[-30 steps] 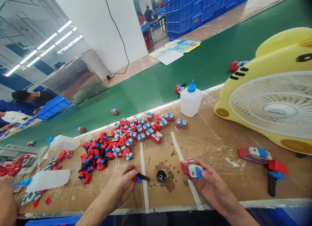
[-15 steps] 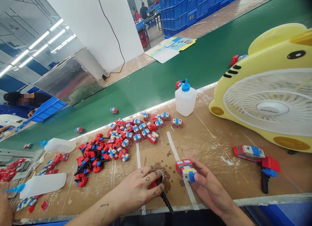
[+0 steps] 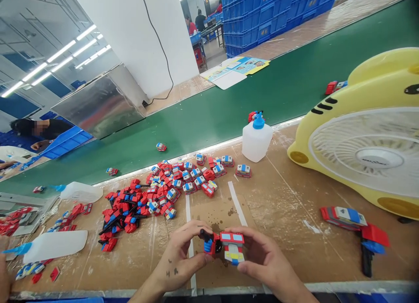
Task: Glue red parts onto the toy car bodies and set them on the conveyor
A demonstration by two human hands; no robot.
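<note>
My left hand (image 3: 181,259) pinches a small red, blue and black toy part (image 3: 209,244) near the table's front edge. My right hand (image 3: 262,261) grips a red toy body with blue and white panels (image 3: 233,247). The two pieces touch between my hands, low over the brown worktop (image 3: 281,198). A heap of red and blue toy parts (image 3: 153,196) lies just beyond my left hand.
A white glue bottle with a blue cap (image 3: 257,139) stands by the green conveyor belt (image 3: 209,115). A yellow fan (image 3: 366,133) fills the right. A finished toy (image 3: 355,222) lies right. Two bottles (image 3: 49,246) lie left. Another person (image 3: 36,128) works far left.
My left hand lifted the small part from the dark glue pot area and brought it right. My right hand turned the toy body, and both pieces now meet.
</note>
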